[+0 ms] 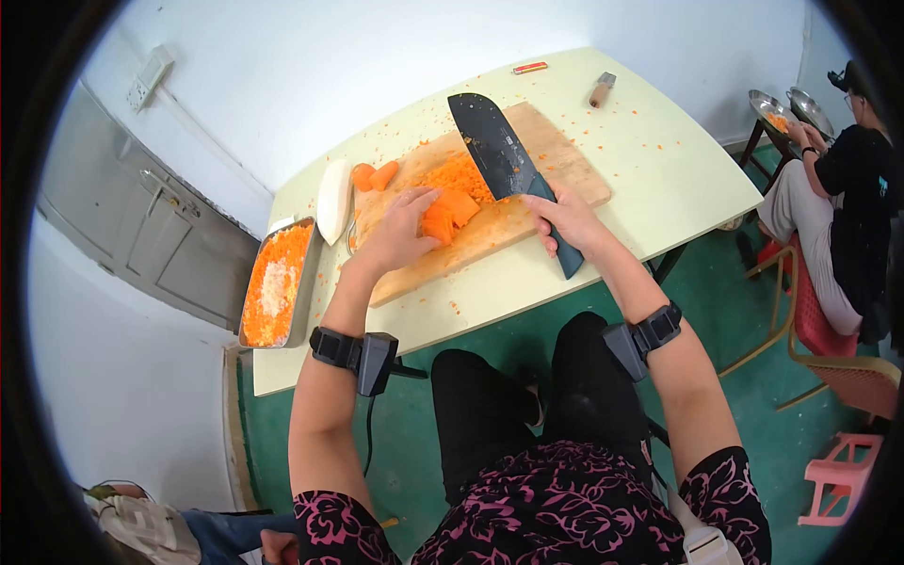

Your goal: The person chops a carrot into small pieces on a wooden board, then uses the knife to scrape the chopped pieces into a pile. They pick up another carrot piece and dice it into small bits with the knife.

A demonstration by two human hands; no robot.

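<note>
My right hand [570,221] is wrapped round the dark handle of a black-bladed cleaver [494,146], whose blade points away from me over the cutting board. My left hand [403,231] rests on sliced carrot [452,212] at the board's left part, its fingers curled against the slices. Finely chopped carrot [457,177] lies in a heap behind the slices, beside the blade. The wooden cutting board [565,165] sits at an angle on the table. Two carrot chunks [375,176] are at its far left edge.
A metal tray [309,273] of chopped carrot with a paler heap stands at the table's left edge, near a long white radish [333,202]. A peeler-like tool [602,89] and a red item [530,68] lie farther back. Another person [847,179] sits at right; a pink stool [840,476] stands below.
</note>
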